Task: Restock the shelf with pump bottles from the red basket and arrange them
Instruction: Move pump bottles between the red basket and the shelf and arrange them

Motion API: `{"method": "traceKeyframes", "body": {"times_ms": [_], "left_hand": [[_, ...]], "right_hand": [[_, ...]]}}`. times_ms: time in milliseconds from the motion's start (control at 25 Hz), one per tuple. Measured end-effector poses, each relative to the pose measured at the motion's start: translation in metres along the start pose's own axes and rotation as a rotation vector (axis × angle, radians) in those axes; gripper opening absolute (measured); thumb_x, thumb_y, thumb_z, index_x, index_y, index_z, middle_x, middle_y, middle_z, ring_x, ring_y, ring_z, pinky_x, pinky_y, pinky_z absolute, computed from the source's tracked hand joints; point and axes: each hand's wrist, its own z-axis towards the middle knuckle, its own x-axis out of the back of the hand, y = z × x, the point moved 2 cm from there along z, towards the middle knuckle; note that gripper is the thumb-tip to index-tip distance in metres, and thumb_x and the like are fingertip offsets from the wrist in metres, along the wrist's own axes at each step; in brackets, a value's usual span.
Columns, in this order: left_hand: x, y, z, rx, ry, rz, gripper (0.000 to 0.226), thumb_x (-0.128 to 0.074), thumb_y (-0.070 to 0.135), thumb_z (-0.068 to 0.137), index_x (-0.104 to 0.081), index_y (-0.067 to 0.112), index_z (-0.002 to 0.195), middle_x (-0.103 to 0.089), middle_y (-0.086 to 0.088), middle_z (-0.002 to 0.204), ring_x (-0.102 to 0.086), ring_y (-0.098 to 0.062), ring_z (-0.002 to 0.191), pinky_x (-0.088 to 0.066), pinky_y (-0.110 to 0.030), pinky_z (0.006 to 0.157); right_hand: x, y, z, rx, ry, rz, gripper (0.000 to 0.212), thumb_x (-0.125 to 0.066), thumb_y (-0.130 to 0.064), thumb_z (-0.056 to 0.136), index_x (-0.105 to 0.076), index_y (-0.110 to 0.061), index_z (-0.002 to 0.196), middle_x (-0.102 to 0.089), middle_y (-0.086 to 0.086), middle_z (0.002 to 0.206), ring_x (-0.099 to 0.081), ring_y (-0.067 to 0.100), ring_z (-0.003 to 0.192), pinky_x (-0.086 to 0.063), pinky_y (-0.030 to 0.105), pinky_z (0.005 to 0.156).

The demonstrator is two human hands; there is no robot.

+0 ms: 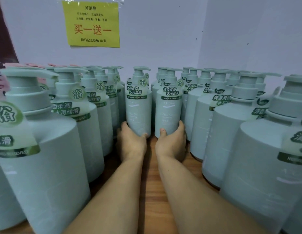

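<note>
Large pale-green pump bottles (45, 149) crowd the near left edge of the wooden shelf (152, 174); a matching row (258, 149) lines the right. Both forearms reach down the bare middle lane. Left hand (131, 142) grips the base of the left centre bottle (138, 105), thumb at its front, fingers curled round its left side. Right hand (171, 142) grips the right centre bottle (169, 107) likewise. Both bottles upright, just apart, toward the back wall. Yellow notice (92, 24) taped on the wall above.
</note>
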Motion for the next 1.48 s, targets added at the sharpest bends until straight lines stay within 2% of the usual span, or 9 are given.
{"method": "traceKeyframes", "body": {"times_ms": [280,560,720,880,1000,1120,1240,1360,1480], "left_hand": [[-0.002,-0.001,-0.002,-0.02,0.007,0.01,0.052,-0.082,0.02,0.073,-0.057,0.018,0.118,-0.061,-0.007,0.123,-0.061,-0.032,0.111,-0.051,-0.041,0.092],[0.003,-0.003,-0.003,0.016,-0.022,-0.061,0.047,-0.084,0.02,0.07,-0.063,0.021,0.111,-0.071,-0.003,0.111,-0.068,-0.026,0.097,-0.055,-0.034,0.086],[0.004,-0.002,-0.006,0.028,-0.031,-0.073,0.051,-0.081,0.016,0.071,-0.057,0.017,0.116,-0.067,-0.008,0.118,-0.066,-0.029,0.105,-0.052,-0.032,0.085],[0.02,0.006,-0.033,0.042,-0.08,-0.037,0.057,-0.074,0.017,0.079,-0.048,0.014,0.13,-0.054,-0.01,0.131,-0.056,-0.03,0.12,-0.046,-0.035,0.096],[0.044,0.013,-0.082,-0.039,-0.152,-0.061,0.053,-0.07,0.026,0.082,-0.051,0.021,0.131,-0.055,-0.001,0.128,-0.058,-0.021,0.116,-0.046,-0.029,0.096],[0.097,0.002,-0.15,-0.135,-0.235,-0.244,0.03,-0.071,0.022,0.083,-0.065,0.024,0.113,-0.068,0.007,0.108,-0.066,-0.005,0.098,-0.054,-0.024,0.089],[0.165,-0.023,-0.216,-0.013,-0.196,-0.453,0.016,-0.073,0.012,0.087,-0.071,0.023,0.099,-0.074,0.001,0.088,-0.071,-0.018,0.084,-0.059,-0.028,0.077],[0.195,-0.063,-0.276,0.215,-0.199,-0.448,0.011,-0.072,0.015,0.085,-0.073,0.023,0.093,-0.073,-0.001,0.082,-0.071,-0.026,0.083,-0.059,-0.033,0.076],[0.183,-0.093,-0.325,0.379,-0.329,-0.37,0.011,-0.071,0.015,0.085,-0.071,0.019,0.094,-0.072,-0.002,0.078,-0.068,-0.021,0.075,-0.057,-0.031,0.075]], "right_hand": [[0.003,0.0,-0.002,-0.003,-0.001,0.035,0.066,-0.075,-0.032,0.086,-0.042,-0.032,0.143,-0.05,-0.006,0.145,-0.053,0.025,0.128,-0.044,0.041,0.098],[0.003,0.001,-0.001,-0.035,-0.025,0.063,0.07,-0.078,-0.035,0.083,-0.044,-0.034,0.144,-0.053,-0.007,0.144,-0.051,0.022,0.131,-0.043,0.039,0.099],[0.0,0.003,0.001,-0.019,-0.026,0.064,0.068,-0.077,-0.033,0.084,-0.046,-0.03,0.144,-0.054,-0.003,0.142,-0.052,0.026,0.129,-0.044,0.04,0.1],[0.0,0.003,0.005,-0.024,-0.016,0.051,0.067,-0.076,-0.034,0.084,-0.046,-0.027,0.143,-0.053,0.001,0.142,-0.052,0.029,0.129,-0.043,0.042,0.1],[-0.001,0.002,0.003,-0.032,-0.018,0.037,0.067,-0.075,-0.033,0.083,-0.045,-0.022,0.142,-0.049,0.007,0.143,-0.049,0.032,0.13,-0.041,0.042,0.101],[0.007,-0.004,-0.005,-0.041,-0.036,0.015,0.07,-0.07,-0.029,0.088,-0.038,-0.017,0.149,-0.04,0.009,0.152,-0.042,0.032,0.138,-0.034,0.039,0.109],[0.026,-0.017,-0.036,-0.041,-0.164,0.059,0.069,-0.063,-0.022,0.093,-0.03,-0.011,0.153,-0.03,0.008,0.157,-0.034,0.028,0.143,-0.027,0.038,0.117],[0.076,-0.025,-0.109,-0.008,-0.428,0.253,0.065,-0.064,-0.019,0.092,-0.036,-0.01,0.151,-0.039,0.003,0.151,-0.046,0.02,0.133,-0.043,0.031,0.107],[0.186,0.003,-0.173,0.422,-0.609,0.494,0.04,-0.066,-0.02,0.092,-0.063,-0.008,0.129,-0.068,0.001,0.126,-0.064,0.008,0.115,-0.052,0.019,0.092]]}}
